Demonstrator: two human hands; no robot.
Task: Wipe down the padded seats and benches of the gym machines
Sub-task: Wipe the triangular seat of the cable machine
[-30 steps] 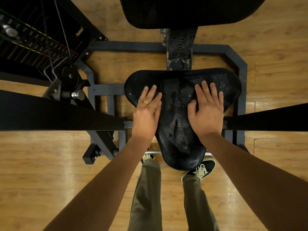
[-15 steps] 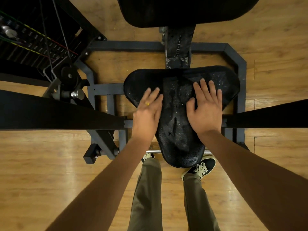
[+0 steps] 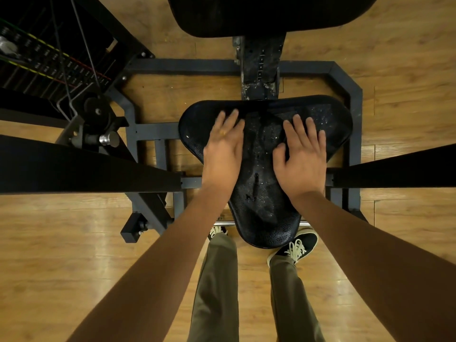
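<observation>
A black padded seat (image 3: 261, 206), wide at the far end and narrow toward me, sits in the middle of the machine; its surface is speckled with wet droplets. My left hand (image 3: 223, 149) lies flat on the seat's left half, fingers straight, slightly blurred. My right hand (image 3: 302, 156) lies flat on the right half with fingers spread. Neither hand holds a cloth or anything else. A black padded backrest (image 3: 266, 13) shows at the top edge.
The dark steel frame (image 3: 355, 107) rings the seat on a wooden floor. Two black padded arms (image 3: 81, 166) (image 3: 394, 166) cross at left and right. A weight stack with cables (image 3: 37, 60) stands at top left. My shoes and trouser legs (image 3: 214, 287) are below the seat.
Both hands have slid a little on the seat: the left moved slightly forward and is blurred, the right shifted a bit toward me. Both stay flat on the pad.
</observation>
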